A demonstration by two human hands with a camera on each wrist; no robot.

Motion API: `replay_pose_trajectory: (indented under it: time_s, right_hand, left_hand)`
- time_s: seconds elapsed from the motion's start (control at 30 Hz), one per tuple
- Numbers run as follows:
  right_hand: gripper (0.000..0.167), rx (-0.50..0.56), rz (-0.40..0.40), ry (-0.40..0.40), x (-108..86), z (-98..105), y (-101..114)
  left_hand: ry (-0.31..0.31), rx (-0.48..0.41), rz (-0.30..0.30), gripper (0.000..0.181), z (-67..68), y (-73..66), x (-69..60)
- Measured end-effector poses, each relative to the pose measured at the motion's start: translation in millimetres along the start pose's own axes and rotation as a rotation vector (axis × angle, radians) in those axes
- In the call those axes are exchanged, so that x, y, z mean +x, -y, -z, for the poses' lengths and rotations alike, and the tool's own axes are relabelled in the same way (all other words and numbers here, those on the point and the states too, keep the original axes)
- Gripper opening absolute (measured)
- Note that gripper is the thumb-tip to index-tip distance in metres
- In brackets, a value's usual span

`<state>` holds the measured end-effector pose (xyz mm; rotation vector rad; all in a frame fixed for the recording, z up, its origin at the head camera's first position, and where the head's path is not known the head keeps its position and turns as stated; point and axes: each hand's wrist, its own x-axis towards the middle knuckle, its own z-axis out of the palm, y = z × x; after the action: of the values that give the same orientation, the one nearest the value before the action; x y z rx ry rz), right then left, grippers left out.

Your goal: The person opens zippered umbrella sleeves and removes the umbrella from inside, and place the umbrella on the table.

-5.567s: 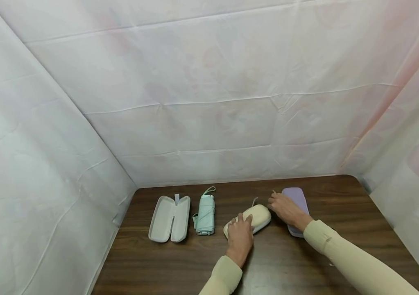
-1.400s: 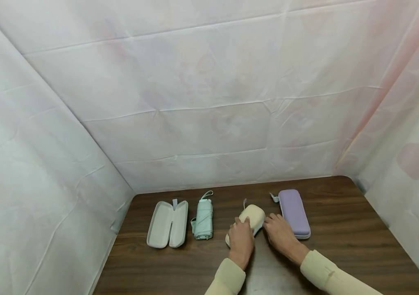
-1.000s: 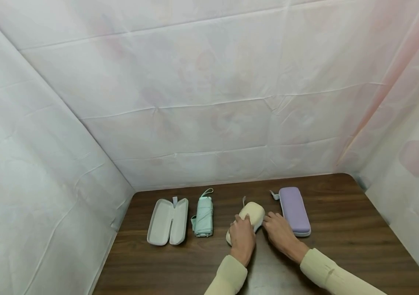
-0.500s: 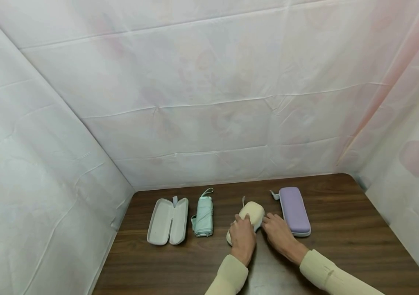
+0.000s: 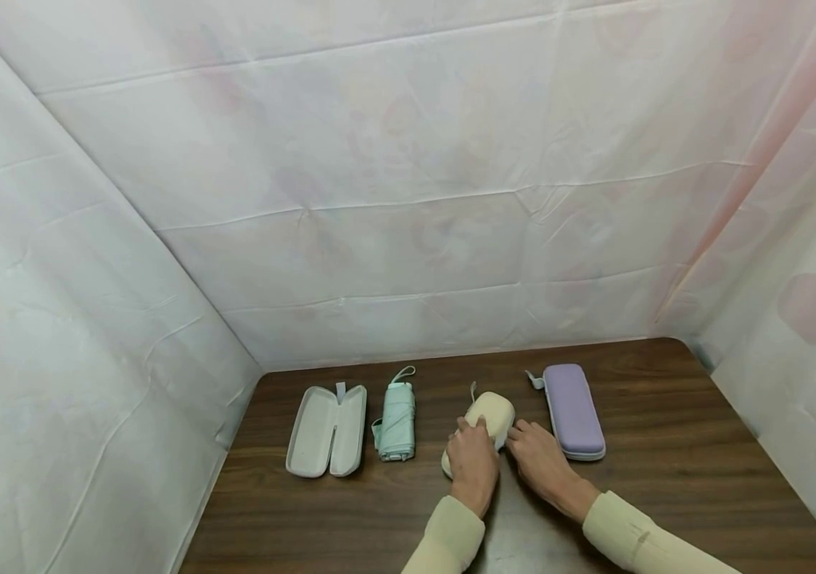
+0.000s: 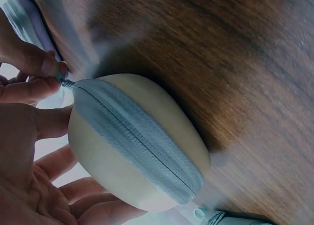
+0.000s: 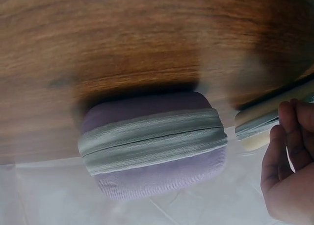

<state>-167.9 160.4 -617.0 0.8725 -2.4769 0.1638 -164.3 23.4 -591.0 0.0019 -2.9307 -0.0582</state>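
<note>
A cream zip case [image 5: 491, 414] lies tilted on the table, my left hand [image 5: 474, 466] gripping it from above. In the left wrist view the left hand's fingers [image 6: 83, 190] curl round the cream case [image 6: 162, 132], whose grey zipper band looks closed where it shows. Thumb and finger of my right hand [image 6: 29, 68] pinch the zipper pull [image 6: 66, 82] at one end of that band. In the head view the right hand [image 5: 547, 470] is at the case's right side. The right wrist view shows the right hand [image 7: 292, 171] with fingertips together beside the cream case [image 7: 255, 140].
A purple zip case [image 5: 574, 410] lies right of the right hand, its grey band facing the right wrist camera. Left of the cream case are a folded mint umbrella [image 5: 398, 422] and an opened white case [image 5: 314, 434]. Fabric sheets [image 5: 408, 239] hang behind and beside the table [image 5: 350, 518].
Since the earliest frame, the right hand has moved from the purple case to the cream case's right side. Over the last second it has shifted slightly left; the left hand keeps its grip.
</note>
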Motion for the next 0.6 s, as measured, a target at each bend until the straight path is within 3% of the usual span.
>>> replay_pose_trajectory:
  time_s: [0.3,0.47,0.6]
  right_hand:
    - [0.017,0.028,0.011,-0.022,-4.9,-1.2,9.7]
    - [0.013,0.07,0.06,-0.053,-9.8,-1.0,21.9]
    - [0.011,0.089,0.063,-0.078,-12.4,0.3,26.6]
  left_hand:
    - [-0.023,-0.001,-0.01,0.042,-0.7,-1.1,-0.8]
    - [-0.044,0.054,-0.022,0.044,-0.3,-1.7,3.1]
    - [-0.023,0.085,-0.016,0.047,1.0,-1.6,4.9]
